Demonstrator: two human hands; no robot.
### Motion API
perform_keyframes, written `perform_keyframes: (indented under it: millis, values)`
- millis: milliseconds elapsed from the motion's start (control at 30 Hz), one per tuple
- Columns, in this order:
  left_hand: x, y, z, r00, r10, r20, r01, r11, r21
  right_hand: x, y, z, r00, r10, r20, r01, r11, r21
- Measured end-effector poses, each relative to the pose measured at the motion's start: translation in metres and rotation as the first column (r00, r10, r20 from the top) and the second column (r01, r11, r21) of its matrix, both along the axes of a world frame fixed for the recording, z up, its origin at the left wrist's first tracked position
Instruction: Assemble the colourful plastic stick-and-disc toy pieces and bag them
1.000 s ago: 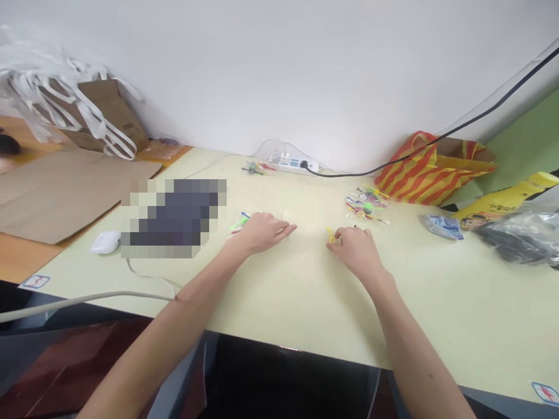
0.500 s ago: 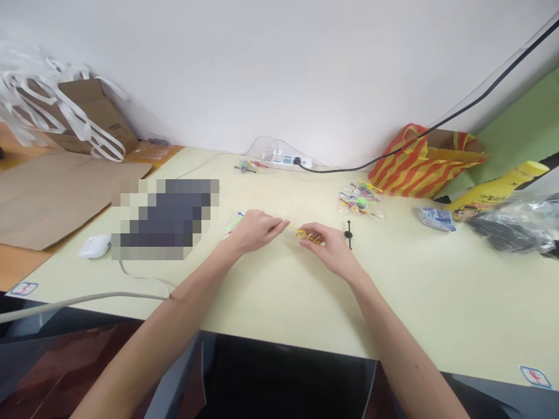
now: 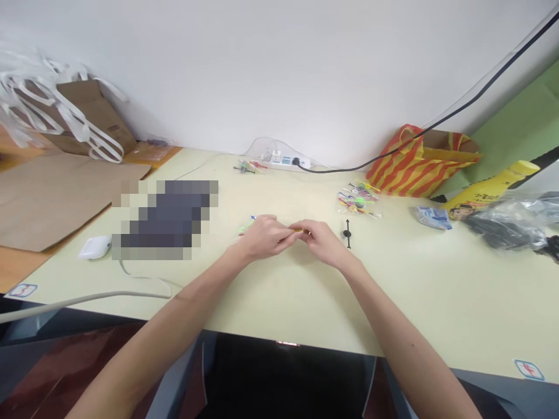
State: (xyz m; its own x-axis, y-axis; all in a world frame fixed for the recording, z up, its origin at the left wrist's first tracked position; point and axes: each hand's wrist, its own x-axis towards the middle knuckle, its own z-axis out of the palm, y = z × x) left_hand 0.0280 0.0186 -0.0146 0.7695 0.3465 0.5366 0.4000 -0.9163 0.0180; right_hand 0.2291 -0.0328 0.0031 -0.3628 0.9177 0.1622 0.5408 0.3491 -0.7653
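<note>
My left hand (image 3: 269,236) and my right hand (image 3: 318,237) meet above the middle of the table, fingers pinched together. Between their fingertips shows a sliver of a yellow plastic arrow spinner (image 3: 299,230); the fingers hide most of it. Just right of my right hand lies a black arrow spinner (image 3: 347,234) with a round hub, flat on the table. Partly covered by my left hand is a clear bag with green and blue pieces (image 3: 248,226). A clear bag of colourful spinners (image 3: 359,201) lies farther back to the right.
By the wall sit a power strip (image 3: 286,160) and another small bag of spinners (image 3: 250,167). At right stand a striped bag (image 3: 419,166) and a yellow bottle (image 3: 489,191). On the left are a white earbud case (image 3: 95,247), a blurred-out dark object (image 3: 163,215) and a cable (image 3: 87,299).
My left hand has moved right and my right hand slightly left, so their fingertips now come together. The yellow spinner, plainly visible before, is mostly covered.
</note>
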Motion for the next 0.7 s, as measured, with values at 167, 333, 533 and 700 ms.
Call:
perform_keyframes:
  millis: [167, 333, 533, 700]
  values:
    - [-0.003, 0.003, 0.001, 0.997, 0.005, 0.074, -0.009, 0.998, 0.057, -0.013, 0.012, -0.004, 0.999, 0.004, 0.037, -0.004, 1.000, -0.004]
    - [-0.003, 0.004, -0.001, 0.996, 0.009, 0.083, -0.013, 0.999, 0.049, -0.029, 0.021, -0.029, 0.999, -0.001, -0.054, 0.002, 1.000, 0.012]
    - [-0.001, 0.003, -0.003, 0.998, 0.031, 0.059, -0.032, 0.999, 0.008, -0.037, 0.031, -0.044, 0.991, 0.052, -0.121, -0.049, 0.998, 0.027]
    - [-0.003, 0.006, -0.004, 0.995, 0.043, 0.086, -0.048, 0.997, 0.060, -0.045, 0.036, -0.052, 0.970, 0.059, -0.235, -0.043, 0.996, 0.073]
